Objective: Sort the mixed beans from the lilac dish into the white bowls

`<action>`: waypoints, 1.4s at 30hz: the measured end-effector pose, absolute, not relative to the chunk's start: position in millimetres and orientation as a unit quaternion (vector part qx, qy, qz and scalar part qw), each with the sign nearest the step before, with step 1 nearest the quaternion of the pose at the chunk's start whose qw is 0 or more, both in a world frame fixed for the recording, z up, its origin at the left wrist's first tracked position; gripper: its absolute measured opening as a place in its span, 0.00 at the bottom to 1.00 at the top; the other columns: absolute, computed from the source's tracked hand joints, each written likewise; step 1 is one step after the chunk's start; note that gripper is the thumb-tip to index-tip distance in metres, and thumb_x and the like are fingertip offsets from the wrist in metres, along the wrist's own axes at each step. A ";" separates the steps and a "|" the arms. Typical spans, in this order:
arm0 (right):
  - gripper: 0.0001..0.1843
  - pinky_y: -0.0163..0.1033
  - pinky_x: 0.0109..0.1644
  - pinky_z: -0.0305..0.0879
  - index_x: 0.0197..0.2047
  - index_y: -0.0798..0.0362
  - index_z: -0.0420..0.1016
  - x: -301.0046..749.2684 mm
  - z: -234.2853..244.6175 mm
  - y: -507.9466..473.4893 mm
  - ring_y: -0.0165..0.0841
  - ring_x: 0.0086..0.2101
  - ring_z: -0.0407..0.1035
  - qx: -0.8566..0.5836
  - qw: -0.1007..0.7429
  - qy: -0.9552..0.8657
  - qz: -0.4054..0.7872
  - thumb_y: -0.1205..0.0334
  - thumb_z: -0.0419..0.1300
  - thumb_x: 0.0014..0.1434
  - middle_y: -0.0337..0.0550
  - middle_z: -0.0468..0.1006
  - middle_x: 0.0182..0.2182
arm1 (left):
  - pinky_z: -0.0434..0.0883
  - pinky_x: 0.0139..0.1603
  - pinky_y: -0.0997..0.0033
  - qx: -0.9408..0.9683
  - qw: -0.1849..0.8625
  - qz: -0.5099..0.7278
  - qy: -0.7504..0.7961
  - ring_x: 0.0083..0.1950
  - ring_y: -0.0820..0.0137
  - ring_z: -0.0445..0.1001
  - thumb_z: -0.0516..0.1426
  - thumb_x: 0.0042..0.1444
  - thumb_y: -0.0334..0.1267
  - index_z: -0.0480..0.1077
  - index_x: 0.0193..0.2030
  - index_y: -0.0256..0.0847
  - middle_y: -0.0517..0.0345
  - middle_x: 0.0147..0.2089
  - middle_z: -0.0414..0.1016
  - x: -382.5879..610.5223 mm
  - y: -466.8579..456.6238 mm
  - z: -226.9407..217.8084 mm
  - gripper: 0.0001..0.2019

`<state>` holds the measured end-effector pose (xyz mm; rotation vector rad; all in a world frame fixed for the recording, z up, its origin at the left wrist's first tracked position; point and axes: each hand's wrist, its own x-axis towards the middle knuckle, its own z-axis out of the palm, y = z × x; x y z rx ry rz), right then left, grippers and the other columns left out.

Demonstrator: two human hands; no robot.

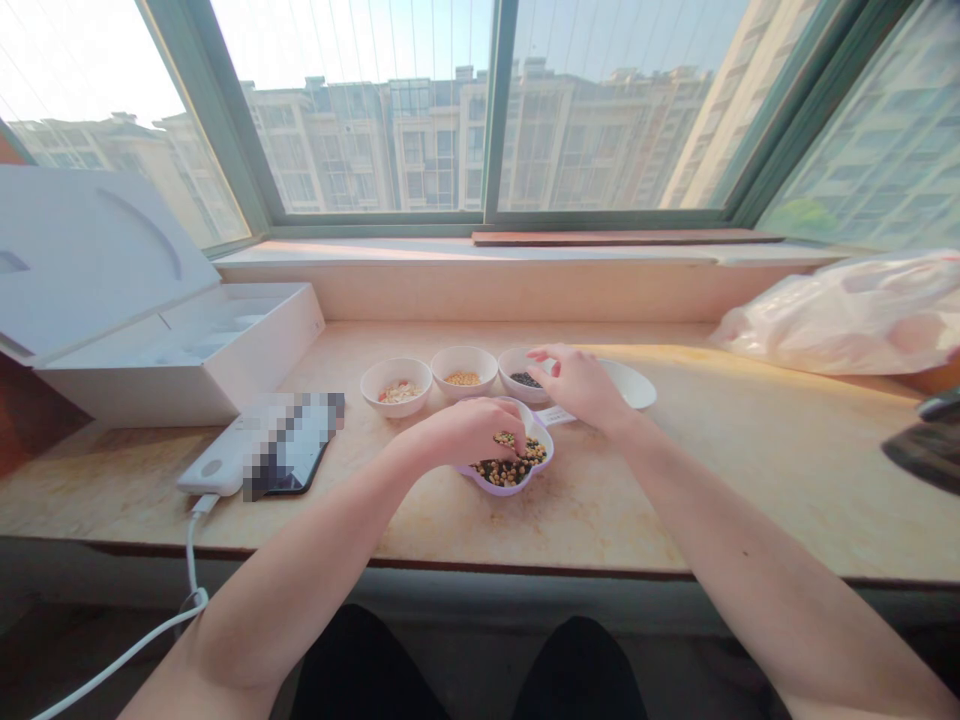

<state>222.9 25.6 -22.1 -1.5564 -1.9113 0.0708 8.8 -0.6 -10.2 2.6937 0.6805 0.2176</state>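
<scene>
My left hand (486, 432) reaches over a purple-rimmed bowl (504, 489) with a scalloped edge. Its bent fingertips are down among mixed yellow and black beans (517, 462); whether a bean is between them is hidden. Above a small white bowl (517, 393) of black beans (526, 379) hovers my right hand (574, 380), thumb and fingers apart, nothing visible in them. A white bowl of yellow beans (463, 378) stands left of that one. Farther left, another white bowl (396, 405) holds pale pieces with bits of red. A white dish (637, 392) is partly behind my right hand.
At left lie a white power bank (217, 465) with a cable (193, 560) and a phone (304, 460). Behind them stands an open white box (262, 345). A plastic bag (847, 315) and a dark object (926, 450) are at right. The tabletop's front edge runs below my forearms.
</scene>
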 end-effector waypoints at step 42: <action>0.14 0.40 0.35 0.60 0.28 0.51 0.80 281.7 12.7 23.6 0.39 0.31 0.73 -0.672 0.107 -0.733 -0.026 0.54 0.60 0.59 0.47 0.81 0.28 | 0.69 0.42 0.72 0.953 0.152 0.057 0.258 0.41 0.71 0.76 0.59 0.62 0.32 0.79 0.37 0.43 0.59 0.43 0.81 -0.3 -10.2 3.8 0.06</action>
